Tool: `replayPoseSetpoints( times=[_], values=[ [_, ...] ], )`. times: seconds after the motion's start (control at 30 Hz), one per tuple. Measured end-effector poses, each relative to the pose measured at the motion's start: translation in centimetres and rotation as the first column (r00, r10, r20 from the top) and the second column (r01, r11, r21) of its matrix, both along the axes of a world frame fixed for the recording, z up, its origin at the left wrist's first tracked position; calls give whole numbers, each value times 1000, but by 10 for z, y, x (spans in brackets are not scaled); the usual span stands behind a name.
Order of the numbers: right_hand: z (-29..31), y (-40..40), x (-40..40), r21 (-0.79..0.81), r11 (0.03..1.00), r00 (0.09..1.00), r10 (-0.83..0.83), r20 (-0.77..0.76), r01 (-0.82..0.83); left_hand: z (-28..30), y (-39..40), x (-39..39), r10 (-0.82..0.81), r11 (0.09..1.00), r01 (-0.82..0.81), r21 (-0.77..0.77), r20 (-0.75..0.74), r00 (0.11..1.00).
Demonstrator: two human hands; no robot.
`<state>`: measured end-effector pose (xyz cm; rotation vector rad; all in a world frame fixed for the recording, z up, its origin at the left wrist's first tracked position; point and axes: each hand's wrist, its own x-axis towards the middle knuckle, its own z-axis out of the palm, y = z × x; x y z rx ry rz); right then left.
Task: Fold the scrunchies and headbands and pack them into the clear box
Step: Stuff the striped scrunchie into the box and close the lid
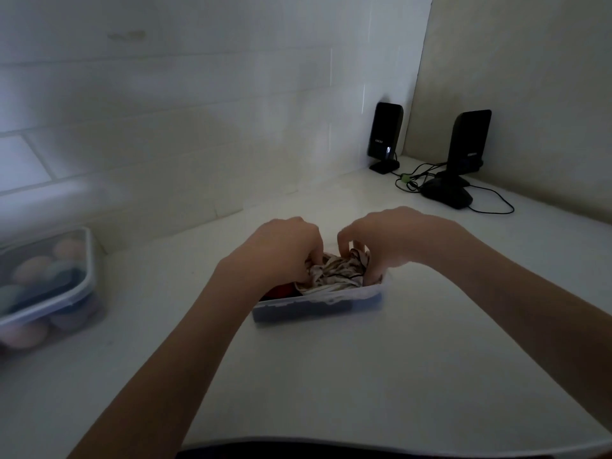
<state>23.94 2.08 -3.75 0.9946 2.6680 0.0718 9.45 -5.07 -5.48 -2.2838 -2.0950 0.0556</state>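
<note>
while clear box (318, 311) sits on table, left hand (281, 250) and right hand (394, 241) grip patterned headband (334, 274) inside

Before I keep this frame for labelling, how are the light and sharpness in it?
Head view: dim and underexposed, no glare. The lidded container at left is smeared by blur; both hands and the patterned fabric in the clear box are soft. Wide-angle distortion bends the wall tiles.

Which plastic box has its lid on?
The lidded box at the far left, full of round pastel things. The clear box under both hands is open on top, with patterned fabric in it.
</note>
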Motion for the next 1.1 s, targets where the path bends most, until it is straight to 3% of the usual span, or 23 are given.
replayPoseSetpoints(
  times=[0.1, 0.3, 0.53, 0.7, 0.87, 1.0, 1.1],
  values=[
    [7, -2, 0, -9, 999, 998, -37, 42, 38, -7, 0, -1, -5, 1000, 5, -31, -16, 1000],
    [-1, -9, -12, 84, 996, 944, -46, 327, 19, -15, 0, -1, 6, 997, -8, -82, -15, 1000],
    [-21, -6, -14, 186, 978, 958, 41, 282, -97, -19, 2, 0, -12, 999, 10, -44, -48, 999],
    [-22, -4, -10, 193, 977, 970, 46, 241, -95, -19, -1, 1, -21, 999, 20, -28, -41, 999],
    [-17, -14, -6, 298, 947, 986, 82, 147, -123, -19, -2, 1, -13, 1000, 12, -23, -17, 1000],
    [-17, -12, -7, 301, 951, 980, 5, 200, -66, -22, -4, 1, 26, 999, -26, 21, 1, 1000],
    [-19, -7, -11, 234, 972, 966, -26, 258, -36, -24, -2, -2, 69, 997, -67, -26, 116, 991]
  ],
)
